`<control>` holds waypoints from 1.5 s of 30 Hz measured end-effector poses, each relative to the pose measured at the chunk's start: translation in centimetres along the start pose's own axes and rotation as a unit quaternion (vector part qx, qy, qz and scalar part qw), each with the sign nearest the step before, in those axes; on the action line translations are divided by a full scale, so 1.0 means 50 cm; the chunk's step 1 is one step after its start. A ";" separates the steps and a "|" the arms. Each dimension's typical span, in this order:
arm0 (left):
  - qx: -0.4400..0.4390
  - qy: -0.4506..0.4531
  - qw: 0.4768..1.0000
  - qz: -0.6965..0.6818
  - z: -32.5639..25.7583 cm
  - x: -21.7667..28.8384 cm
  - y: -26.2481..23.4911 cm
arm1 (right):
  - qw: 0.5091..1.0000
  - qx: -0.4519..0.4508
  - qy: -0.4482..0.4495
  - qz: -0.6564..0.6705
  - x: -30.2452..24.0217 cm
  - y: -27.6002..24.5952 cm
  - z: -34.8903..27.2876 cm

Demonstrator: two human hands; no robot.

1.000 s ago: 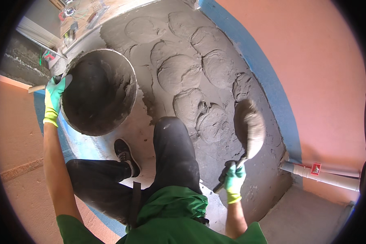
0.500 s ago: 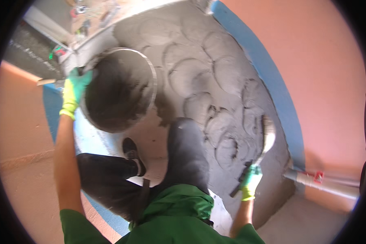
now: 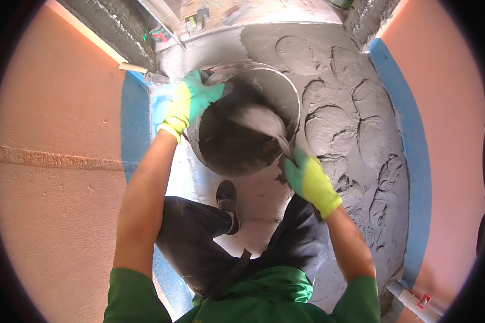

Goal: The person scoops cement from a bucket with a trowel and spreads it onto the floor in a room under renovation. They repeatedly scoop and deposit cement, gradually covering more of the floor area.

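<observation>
A large round bucket (image 3: 298,102) is tilted toward me, its dark inside coated with grey mortar. My left hand (image 3: 191,102), in a green and yellow glove, is closed on the bucket's left rim. In the same kind of glove, my right hand (image 3: 311,180) grips a trowel (image 3: 260,119) by its handle. The trowel's blade is inside the bucket, smeared by motion; whether mortar lies on it I cannot tell. Wet grey mortar (image 3: 331,129) covers the floor to the right of the bucket, spread in rounded, overlapping mounds.
Orange walls with blue lower bands (image 3: 409,145) stand on both sides. A white pipe (image 3: 409,301) lies at the lower right. By the left wall is a tool with a wooden handle (image 3: 133,68). My shoe (image 3: 227,202) stands before the bucket; small items (image 3: 199,20) lie beyond.
My right hand has brought the trowel from the mortar on the right floor into the bucket. My left hand stays on the bucket's rim. The view has turned.
</observation>
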State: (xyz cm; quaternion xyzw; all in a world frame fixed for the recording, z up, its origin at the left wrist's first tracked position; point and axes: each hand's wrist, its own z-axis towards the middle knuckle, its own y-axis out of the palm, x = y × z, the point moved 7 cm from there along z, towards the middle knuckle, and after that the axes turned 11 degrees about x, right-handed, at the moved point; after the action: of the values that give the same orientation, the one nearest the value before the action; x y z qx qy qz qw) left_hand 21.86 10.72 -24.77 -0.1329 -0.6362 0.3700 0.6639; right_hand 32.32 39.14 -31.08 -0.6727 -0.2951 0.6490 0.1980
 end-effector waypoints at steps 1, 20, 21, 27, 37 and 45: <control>0.007 0.022 1.000 0.006 -0.003 0.002 0.000 | 0.994 0.048 -0.090 -0.042 -0.032 0.032 0.050; 0.004 0.116 0.992 0.044 -0.035 0.021 0.034 | 0.977 -0.035 0.015 -0.209 0.108 0.496 0.347; 0.004 0.114 0.992 0.050 -0.025 0.024 0.029 | 0.970 -0.045 -0.023 -0.238 0.093 0.505 0.345; -0.026 0.068 0.997 0.016 0.016 0.009 0.004 | 0.960 -0.108 -0.197 -0.167 0.039 0.545 0.285; -0.128 -0.035 0.959 -0.251 0.022 -0.002 0.001 | 0.555 -0.048 0.419 0.717 -0.013 0.566 0.334; -0.116 -0.054 0.965 -0.229 0.021 -0.036 -0.045 | 0.921 0.074 0.039 0.380 -0.059 0.556 0.409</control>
State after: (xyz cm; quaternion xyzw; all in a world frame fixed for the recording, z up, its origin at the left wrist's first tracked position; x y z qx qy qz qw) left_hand 21.77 7.67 -24.48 -0.0398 -0.7230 0.1380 0.6757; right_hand 16.01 14.05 -48.49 -0.7426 0.0400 0.6686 -0.0031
